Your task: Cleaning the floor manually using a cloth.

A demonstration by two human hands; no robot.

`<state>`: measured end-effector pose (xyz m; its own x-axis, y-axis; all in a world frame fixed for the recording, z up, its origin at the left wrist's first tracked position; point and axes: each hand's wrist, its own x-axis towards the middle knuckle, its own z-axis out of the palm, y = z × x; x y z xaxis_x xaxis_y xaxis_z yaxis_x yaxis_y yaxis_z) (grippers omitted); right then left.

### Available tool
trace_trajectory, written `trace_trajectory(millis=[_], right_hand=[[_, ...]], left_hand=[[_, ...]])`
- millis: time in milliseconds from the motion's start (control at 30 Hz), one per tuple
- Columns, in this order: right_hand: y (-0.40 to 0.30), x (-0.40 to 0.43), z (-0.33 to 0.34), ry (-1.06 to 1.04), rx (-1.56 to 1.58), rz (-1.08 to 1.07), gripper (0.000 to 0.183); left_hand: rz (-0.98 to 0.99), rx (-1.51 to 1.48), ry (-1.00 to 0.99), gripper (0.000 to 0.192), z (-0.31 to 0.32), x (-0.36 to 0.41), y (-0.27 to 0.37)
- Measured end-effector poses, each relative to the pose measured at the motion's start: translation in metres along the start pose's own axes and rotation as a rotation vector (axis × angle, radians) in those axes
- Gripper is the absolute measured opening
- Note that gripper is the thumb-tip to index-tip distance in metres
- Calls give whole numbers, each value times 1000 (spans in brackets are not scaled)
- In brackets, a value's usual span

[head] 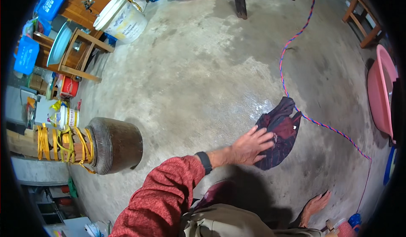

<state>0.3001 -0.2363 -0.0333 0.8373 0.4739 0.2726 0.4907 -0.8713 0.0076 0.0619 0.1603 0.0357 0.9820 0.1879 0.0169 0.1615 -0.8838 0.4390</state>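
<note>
A dark blue and maroon cloth garment (284,138), with a small white tag, hangs at a twisted red and blue cord (281,62). My left hand (252,145) lies on the garment's near-left side with its fingers spread over the fabric. That arm wears a red patterned sleeve and a dark wristband. Low at the right, my right hand (316,203) is held out with extended fingers and nothing in it. It is apart from both the garment and the cord.
Right of me stands a pink basin (379,91), with a wooden stool (363,20) beyond. A brown jar (123,146) and a strapped bundle (65,143) are at left. Farther left are a white bucket (122,20) and a wooden chair (82,53). The concrete floor (190,78) has damp-looking patches.
</note>
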Motion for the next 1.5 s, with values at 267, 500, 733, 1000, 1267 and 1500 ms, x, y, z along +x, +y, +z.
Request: trace_trajectory(millis=[267,500,733,1000,1267,1500], right_hand=[[23,-9,17,-20,-68,0,46],[27,-9,11,2,-86,12,44],[-29,3,-9,-74,82,121,46],[-61,27,-42,-22,539,405,46],[-144,0,-90,-228,364,-340,55],[-22,108,-21,22,193,-139,39]], left_hand=[[-568,234,510,39,-66,-63,-142],[-1138,329,690,43,-41,-189,-155],[-628,164,429,46,-5,-76,-51],[85,-361,-129,58,51,52,141],[-139,-75,127,66,18,45,48],[-477,115,-280,112,-26,20,-42]])
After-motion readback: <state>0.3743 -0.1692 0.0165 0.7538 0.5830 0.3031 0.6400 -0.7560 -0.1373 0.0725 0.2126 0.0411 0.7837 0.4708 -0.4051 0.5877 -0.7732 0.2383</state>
